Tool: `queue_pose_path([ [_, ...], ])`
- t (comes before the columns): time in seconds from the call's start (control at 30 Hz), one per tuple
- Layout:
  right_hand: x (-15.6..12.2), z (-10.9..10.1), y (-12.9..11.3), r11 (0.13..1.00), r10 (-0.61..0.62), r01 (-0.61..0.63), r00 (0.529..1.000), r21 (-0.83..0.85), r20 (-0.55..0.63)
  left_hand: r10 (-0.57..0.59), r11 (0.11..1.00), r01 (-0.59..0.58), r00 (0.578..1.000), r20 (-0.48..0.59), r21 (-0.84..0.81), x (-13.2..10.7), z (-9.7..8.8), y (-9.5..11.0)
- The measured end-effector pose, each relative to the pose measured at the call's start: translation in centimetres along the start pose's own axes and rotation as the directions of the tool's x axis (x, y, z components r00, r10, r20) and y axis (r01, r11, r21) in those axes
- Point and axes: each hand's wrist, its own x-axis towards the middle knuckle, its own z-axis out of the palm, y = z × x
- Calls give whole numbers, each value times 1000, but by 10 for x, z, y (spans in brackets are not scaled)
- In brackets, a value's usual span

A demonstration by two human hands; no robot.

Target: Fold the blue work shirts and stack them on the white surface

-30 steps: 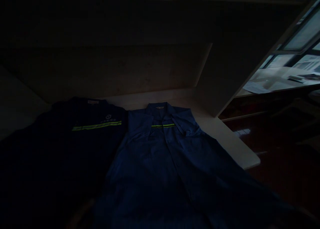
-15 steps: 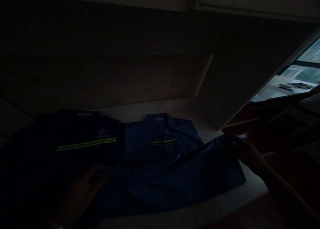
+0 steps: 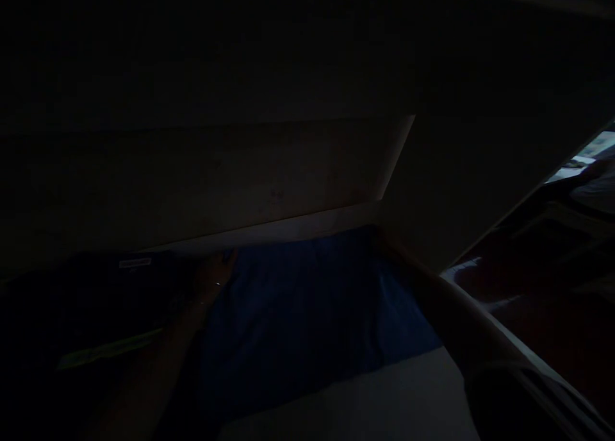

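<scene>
The picture is very dark. A blue shirt [image 3: 298, 313] lies folded over on a white table [image 3: 384, 402], showing only plain cloth. My left hand [image 3: 214, 275] is at its far left corner, fingers closed on the cloth's edge. My right arm reaches along the shirt's right side, and my right hand [image 3: 388, 239] is at the far right corner, its fingers lost in shadow. To the left lies a dark navy shirt [image 3: 96, 300] with a white neck label and a yellow reflective stripe [image 3: 110, 350].
A pale back wall panel [image 3: 240, 184] rises just behind the shirts. A slanted side panel [image 3: 446, 197] closes the right side. Beyond it, at the far right, lies a dim reddish floor [image 3: 552, 313].
The lower part of the blue shirt has been carried up and over its collar and stripe. Both hands moved to the far edge. The camera tipped down and closer.
</scene>
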Motion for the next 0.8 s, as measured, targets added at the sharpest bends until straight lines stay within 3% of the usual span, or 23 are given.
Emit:
queue_pose_path([
  [0.1, -18, 15, -1, 998, 14, -20, 997, -67, -81, 63, 996, -57, 994, -85, 68, -22, 7, 12],
  [0.17, -42, 30, 2, 985, -81, 68, 994, -159, -76, 203, 976, -187, 968, -150, 114, -44, 8, 23],
  [0.27, -79, 55, 8, 929, -237, 258, 965, -265, 110, 409, 909, -391, 903, -132, 141, -72, 16, 44],
  [0.37, -91, 69, 14, 911, -250, 301, 947, -281, 204, 462, 875, -446, 886, -49, 188, -79, 35, 64],
  [0.57, -47, 54, 33, 904, -237, 304, 942, -302, 239, 415, 892, -424, 905, 90, 156, -58, 74, 95],
  [0.8, -3, 40, 67, 892, -201, 276, 952, -358, 231, 415, 902, -422, 906, 85, 90, -31, 94, 138],
])
